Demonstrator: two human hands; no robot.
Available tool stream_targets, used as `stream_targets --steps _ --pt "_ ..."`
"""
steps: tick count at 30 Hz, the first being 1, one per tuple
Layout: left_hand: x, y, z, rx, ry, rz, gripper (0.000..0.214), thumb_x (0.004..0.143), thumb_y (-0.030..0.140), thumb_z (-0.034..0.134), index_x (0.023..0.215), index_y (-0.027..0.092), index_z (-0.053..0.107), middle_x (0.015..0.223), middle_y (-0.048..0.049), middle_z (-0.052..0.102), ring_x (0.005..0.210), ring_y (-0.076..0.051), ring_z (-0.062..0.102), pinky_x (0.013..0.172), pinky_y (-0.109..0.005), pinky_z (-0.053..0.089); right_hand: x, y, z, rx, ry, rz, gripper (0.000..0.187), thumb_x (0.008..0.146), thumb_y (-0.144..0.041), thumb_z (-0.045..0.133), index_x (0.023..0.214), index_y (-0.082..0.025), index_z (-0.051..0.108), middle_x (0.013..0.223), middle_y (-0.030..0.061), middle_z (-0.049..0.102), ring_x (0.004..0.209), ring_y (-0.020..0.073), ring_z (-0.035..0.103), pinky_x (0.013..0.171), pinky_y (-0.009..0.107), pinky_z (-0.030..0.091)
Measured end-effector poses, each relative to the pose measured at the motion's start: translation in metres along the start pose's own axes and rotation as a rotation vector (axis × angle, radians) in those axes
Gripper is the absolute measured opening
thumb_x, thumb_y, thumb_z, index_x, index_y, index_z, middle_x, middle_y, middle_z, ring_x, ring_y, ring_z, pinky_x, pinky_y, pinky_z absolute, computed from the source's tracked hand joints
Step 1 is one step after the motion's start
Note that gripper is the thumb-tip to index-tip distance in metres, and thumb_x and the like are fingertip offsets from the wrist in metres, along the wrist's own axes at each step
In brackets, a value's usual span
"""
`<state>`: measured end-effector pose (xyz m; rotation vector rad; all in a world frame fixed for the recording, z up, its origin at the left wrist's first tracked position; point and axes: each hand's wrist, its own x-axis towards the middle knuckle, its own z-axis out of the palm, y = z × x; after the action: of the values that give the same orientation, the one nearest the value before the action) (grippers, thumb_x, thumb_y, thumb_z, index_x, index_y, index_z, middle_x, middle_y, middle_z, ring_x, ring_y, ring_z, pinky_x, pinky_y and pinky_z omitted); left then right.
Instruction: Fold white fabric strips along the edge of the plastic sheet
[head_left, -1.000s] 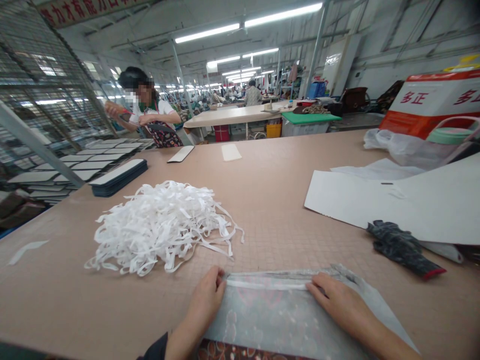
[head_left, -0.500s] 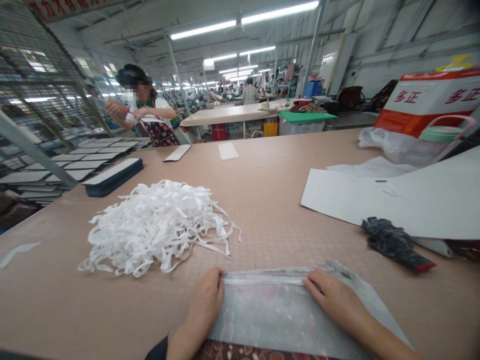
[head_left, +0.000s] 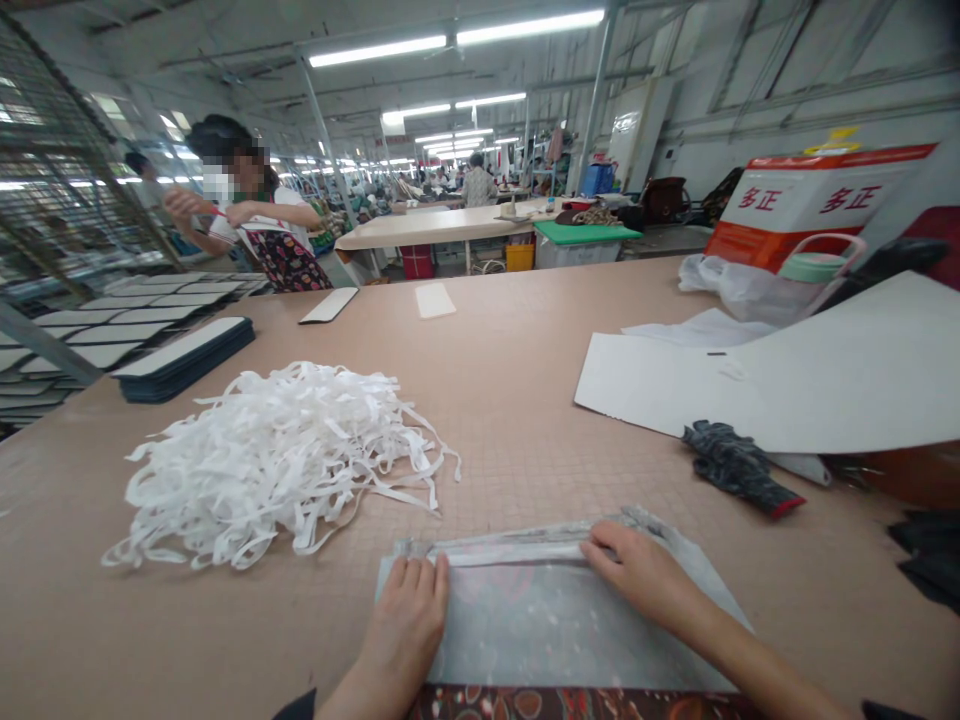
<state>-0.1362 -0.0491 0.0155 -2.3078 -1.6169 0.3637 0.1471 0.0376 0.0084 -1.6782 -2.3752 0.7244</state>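
Note:
A pale grey fabric piece (head_left: 540,620) lies on the table in front of me, its far edge turned into a narrow fold. Faint shapes show through it, and a dark red patterned fabric (head_left: 525,703) peeks out along its near edge. My left hand (head_left: 407,612) has its fingers together, pressed down on the fold's left end. At the right part of the fold, my right hand (head_left: 637,570) grips the edge with thumb and curled fingers. A loose heap of white fabric strips (head_left: 277,460) lies to the left beyond my left hand.
To the right are a dark glove (head_left: 739,470) with red trim and a large white sheet (head_left: 757,390). A stack of white-topped dark panels (head_left: 184,360) stands at the left edge. A co-worker (head_left: 262,220) is behind it. A red-and-white box (head_left: 810,205) stands back right.
My left hand has turned, its fingers now lying over the fold's left end rather than pinching its corner. My right hand keeps its hold. The camera view has swung slightly right.

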Motion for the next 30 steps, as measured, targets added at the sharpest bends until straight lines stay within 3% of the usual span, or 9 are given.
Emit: stream_targets --steps 4,10,14,17,20,22,26,30 --pt "0.001 0.003 -0.002 0.006 -0.036 0.027 0.064 0.075 0.001 0.04 0.131 0.03 0.035 0.082 -0.0074 0.06 0.074 -0.022 0.055 0.07 -0.036 0.041 0.001 -0.003 0.0 -0.068 -0.024 0.027 0.026 0.084 -0.029 0.036 0.072 -0.018 0.057 0.081 0.0067 0.064 0.078 0.0205 0.058 0.067 0.029 0.036" --pt "0.012 0.006 0.003 -0.093 -0.05 0.023 0.063 0.076 0.006 0.042 0.13 0.037 0.034 0.074 -0.0042 0.056 0.069 -0.02 0.053 0.066 -0.033 0.035 0.0 -0.008 0.001 -0.136 -0.004 0.043 0.026 0.084 -0.026 0.037 0.074 -0.017 0.059 0.083 0.0075 0.065 0.079 0.0208 0.059 0.066 0.028 0.037" --pt "0.018 0.009 0.003 -0.063 -0.081 0.044 0.058 0.076 0.007 0.043 0.127 0.034 0.041 0.07 -0.0058 0.057 0.066 -0.021 0.052 0.063 -0.034 0.033 -0.001 -0.01 0.001 -0.184 0.016 0.045 0.025 0.084 -0.024 0.038 0.073 -0.017 0.06 0.081 0.0073 0.065 0.077 0.0202 0.06 0.065 0.027 0.037" --pt "0.03 0.016 -0.01 -0.062 -0.084 0.064 0.049 0.076 0.005 0.041 0.12 0.025 0.051 0.075 -0.0093 0.059 0.07 -0.024 0.053 0.062 -0.035 0.035 -0.001 -0.012 0.003 -0.23 0.037 0.023 0.025 0.084 -0.023 0.038 0.075 -0.017 0.06 0.082 0.0084 0.065 0.079 0.0206 0.06 0.067 0.027 0.038" --pt "0.049 0.037 -0.029 -0.141 -0.068 0.127 0.036 0.076 0.004 0.041 0.105 0.015 0.059 0.085 -0.0112 0.06 0.078 -0.024 0.054 0.063 -0.035 0.039 -0.001 -0.013 0.005 -0.267 0.051 0.002 0.026 0.085 -0.023 0.037 0.076 -0.016 0.061 0.083 0.0088 0.065 0.08 0.0209 0.06 0.067 0.028 0.038" --pt "0.06 0.056 -0.036 -0.206 -0.041 0.197 0.036 0.076 0.003 0.04 0.107 0.013 0.057 0.091 -0.0106 0.059 0.08 -0.023 0.053 0.062 -0.034 0.041 -0.001 -0.013 0.006 -0.281 0.068 -0.002 0.026 0.086 -0.024 0.037 0.077 -0.016 0.061 0.082 0.0081 0.065 0.078 0.0208 0.06 0.067 0.028 0.039" --pt "0.067 0.082 -0.026 -0.237 0.01 0.21 0.035 0.075 0.003 0.039 0.104 0.012 0.057 0.098 -0.0124 0.057 0.082 -0.025 0.052 0.061 -0.034 0.043 -0.004 -0.01 0.006 -0.257 0.114 -0.022 0.025 0.087 -0.024 0.037 0.078 -0.017 0.06 0.082 0.0057 0.065 0.078 0.019 0.06 0.068 0.027 0.039" --pt "0.064 0.084 -0.013 -0.236 0.053 0.212 0.038 0.076 0.003 0.039 0.11 0.011 0.053 0.106 -0.0134 0.054 0.088 -0.025 0.051 0.064 -0.034 0.044 -0.005 -0.008 0.004 -0.234 0.126 -0.02 0.027 0.089 -0.026 0.036 0.079 -0.018 0.059 0.082 0.0049 0.065 0.079 0.0184 0.06 0.069 0.026 0.039"
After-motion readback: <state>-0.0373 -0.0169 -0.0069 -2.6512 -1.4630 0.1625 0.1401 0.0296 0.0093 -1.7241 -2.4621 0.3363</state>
